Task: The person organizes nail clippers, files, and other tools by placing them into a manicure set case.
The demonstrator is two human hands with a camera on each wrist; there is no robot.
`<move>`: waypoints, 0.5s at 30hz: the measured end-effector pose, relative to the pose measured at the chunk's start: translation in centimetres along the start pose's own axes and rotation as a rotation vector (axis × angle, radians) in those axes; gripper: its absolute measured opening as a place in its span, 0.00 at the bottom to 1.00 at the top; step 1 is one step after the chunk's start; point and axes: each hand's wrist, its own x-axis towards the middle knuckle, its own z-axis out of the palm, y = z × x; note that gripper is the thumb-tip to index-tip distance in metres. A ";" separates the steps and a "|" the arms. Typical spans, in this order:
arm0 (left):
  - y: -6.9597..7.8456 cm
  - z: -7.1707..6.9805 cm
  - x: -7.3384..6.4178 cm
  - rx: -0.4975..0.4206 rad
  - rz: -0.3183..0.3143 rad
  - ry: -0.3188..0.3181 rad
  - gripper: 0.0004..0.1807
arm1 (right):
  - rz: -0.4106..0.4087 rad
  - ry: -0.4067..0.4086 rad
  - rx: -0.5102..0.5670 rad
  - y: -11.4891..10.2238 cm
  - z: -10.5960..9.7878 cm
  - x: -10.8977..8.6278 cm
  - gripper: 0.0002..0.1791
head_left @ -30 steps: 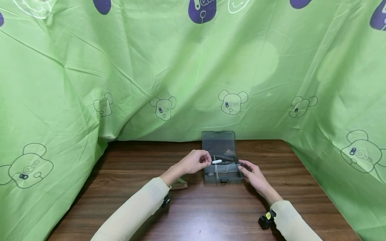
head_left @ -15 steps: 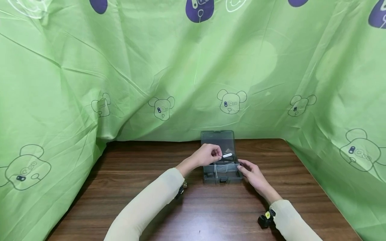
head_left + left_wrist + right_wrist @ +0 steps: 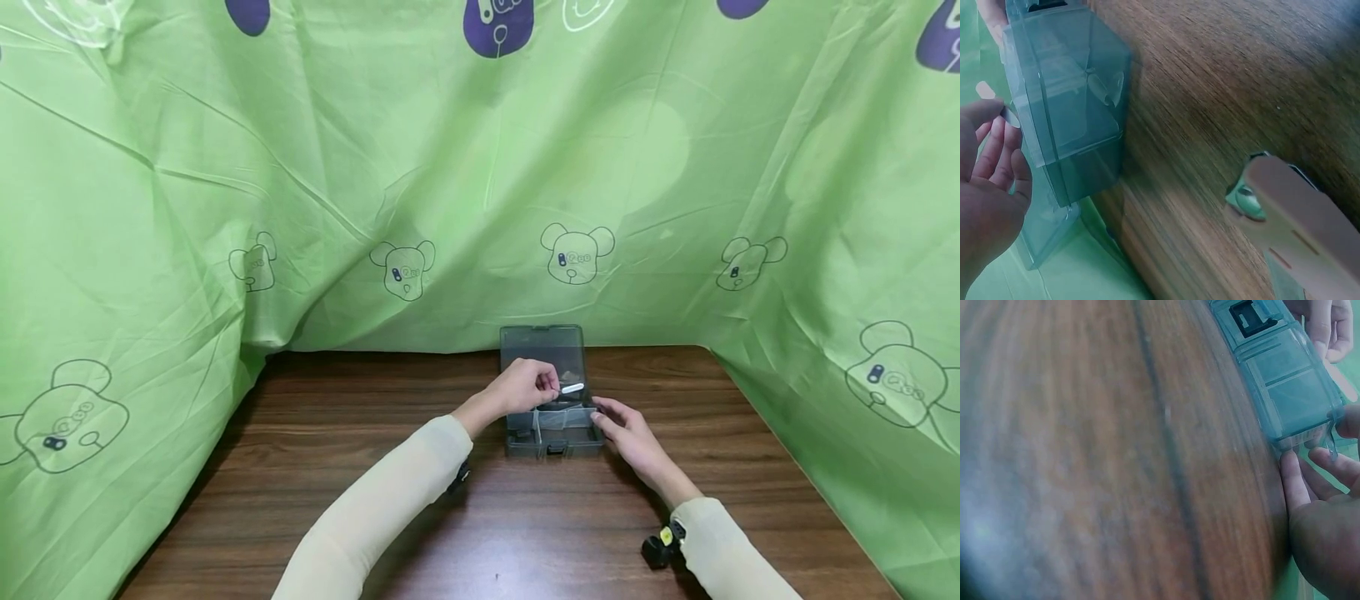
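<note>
A smoky clear plastic compartment box (image 3: 555, 446) stands on the table with its lid (image 3: 542, 350) raised at the back. Over the rear compartments, my left hand (image 3: 528, 386) pinches a small slim piece with a white rounded end (image 3: 572, 388). In the left wrist view its other end (image 3: 1010, 117) looks flat and silvery; I cannot tell its kind. My right hand (image 3: 633, 437) grips the right side of the box. The right wrist view shows its fingers (image 3: 1294, 481) around the box corner, with the thumb at the rim.
A brown-handled tool (image 3: 1285, 219) with a round metal part lies on the wooden table (image 3: 525, 533), left of the box; the left sleeve hides it in the head view. A green printed curtain (image 3: 480, 275) hangs behind and at both sides.
My left hand has moved right and slightly up with the small white-ended piece, from the box's left edge to over its rear. My right hand has stayed on the box.
</note>
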 end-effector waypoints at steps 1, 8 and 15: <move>0.1 0.1 0.1 0.000 -0.003 0.000 0.04 | -0.002 -0.001 -0.002 0.0 0.0 0.0 0.30; 0.3 0.1 0.0 -0.022 -0.013 -0.021 0.04 | 0.000 0.001 0.020 0.0 0.1 0.0 0.28; -0.6 -1.7 -1.2 0.012 0.011 -0.044 0.09 | 0.009 0.000 0.003 0.2 0.0 0.0 0.30</move>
